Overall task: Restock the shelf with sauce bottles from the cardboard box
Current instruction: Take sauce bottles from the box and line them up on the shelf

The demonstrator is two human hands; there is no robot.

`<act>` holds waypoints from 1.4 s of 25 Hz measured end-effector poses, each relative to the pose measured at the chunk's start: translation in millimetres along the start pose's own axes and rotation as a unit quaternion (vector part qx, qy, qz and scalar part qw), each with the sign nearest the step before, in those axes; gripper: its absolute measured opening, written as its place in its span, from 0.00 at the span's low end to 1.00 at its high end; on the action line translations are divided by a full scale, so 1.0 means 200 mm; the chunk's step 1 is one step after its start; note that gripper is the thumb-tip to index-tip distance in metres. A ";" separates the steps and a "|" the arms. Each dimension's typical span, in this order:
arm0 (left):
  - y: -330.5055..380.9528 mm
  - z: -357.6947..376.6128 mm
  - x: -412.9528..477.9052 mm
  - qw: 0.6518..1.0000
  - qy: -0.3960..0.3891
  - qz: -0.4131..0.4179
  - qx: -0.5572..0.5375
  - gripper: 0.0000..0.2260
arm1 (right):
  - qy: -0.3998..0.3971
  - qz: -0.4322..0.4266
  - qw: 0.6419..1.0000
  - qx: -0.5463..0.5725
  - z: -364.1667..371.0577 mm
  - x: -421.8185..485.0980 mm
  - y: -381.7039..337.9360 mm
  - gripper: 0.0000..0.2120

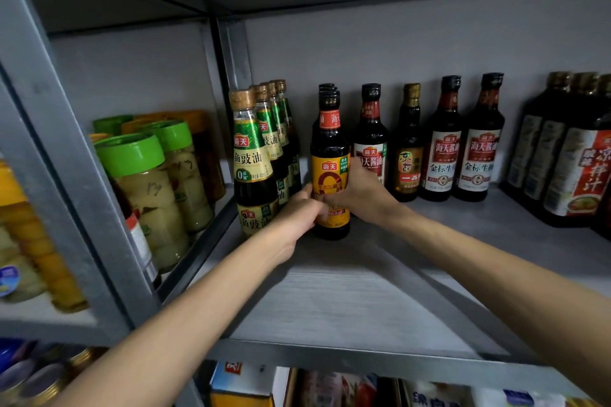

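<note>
A dark sauce bottle with a yellow label [330, 172] stands upright on the grey shelf board [347, 291], at the front of a short row of like bottles. My left hand [297, 215] grips its lower left side. My right hand [357, 192] wraps its right side, fingers across the label. Both arms reach in from the bottom of the view. The cardboard box is out of sight.
A row of green-labelled bottles [253, 158] stands just left of the held bottle. Red-and-white labelled bottles [443, 149] line the back wall to the right, large dark bottles [575, 168] at far right. Green-lidded jars [148, 188] fill the left bay beyond a metal upright [66, 155].
</note>
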State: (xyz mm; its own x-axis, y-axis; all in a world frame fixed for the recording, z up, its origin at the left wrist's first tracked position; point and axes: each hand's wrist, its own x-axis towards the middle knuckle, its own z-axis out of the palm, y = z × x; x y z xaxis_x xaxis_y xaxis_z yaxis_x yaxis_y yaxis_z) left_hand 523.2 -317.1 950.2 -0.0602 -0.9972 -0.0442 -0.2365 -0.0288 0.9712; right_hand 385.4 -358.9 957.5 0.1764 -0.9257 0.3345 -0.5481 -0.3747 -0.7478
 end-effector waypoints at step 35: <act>-0.94 2.55 -1.37 0.766 -0.525 0.020 0.371 0.14 | -0.030 0.492 0.870 0.025 -1.14 -3.41 1.73 0.10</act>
State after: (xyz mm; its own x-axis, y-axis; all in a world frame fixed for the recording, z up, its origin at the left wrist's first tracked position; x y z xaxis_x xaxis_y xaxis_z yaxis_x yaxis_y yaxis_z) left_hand 90.2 -4.0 660.1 -0.7366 -0.3806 -0.5590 -0.6761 0.4361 0.5939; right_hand -111.6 154.2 602.2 -0.3148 -0.7999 -0.5109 -0.4212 0.6001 -0.6801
